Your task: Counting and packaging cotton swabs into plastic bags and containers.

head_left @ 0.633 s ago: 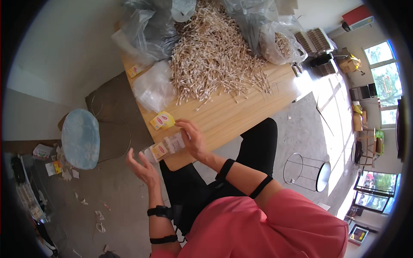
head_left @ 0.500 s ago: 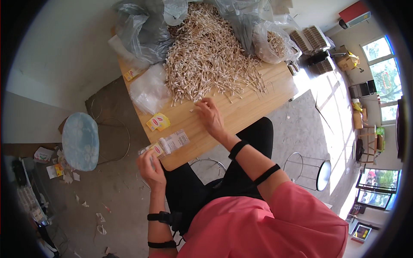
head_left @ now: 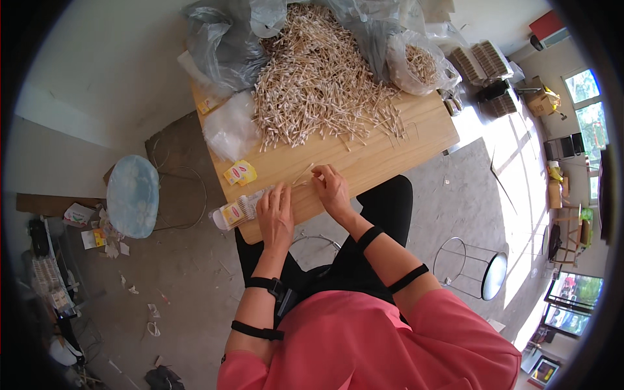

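Observation:
A clear plastic packet with a row of cotton swabs and a yellow-and-white card lies at the table's near left corner. My left hand is over the packet's right end, its closed fingers on the plastic and hiding that end. Just right of it, my right hand is pinched at a few loose cotton swabs, which slant toward the left fingertips. A large heap of cotton swabs covers the table's far half. Yellow cards lie beyond the packet.
Clear plastic bags lie left of the heap on the wooden table. A grey plastic sheet and a bag of swabs flank it. A blue-covered stool stands left, another stool right.
My left hand has moved right from the packet's left end to its right end. My right hand has drawn back from the heap's edge toward the packet, with swabs at its fingertips.

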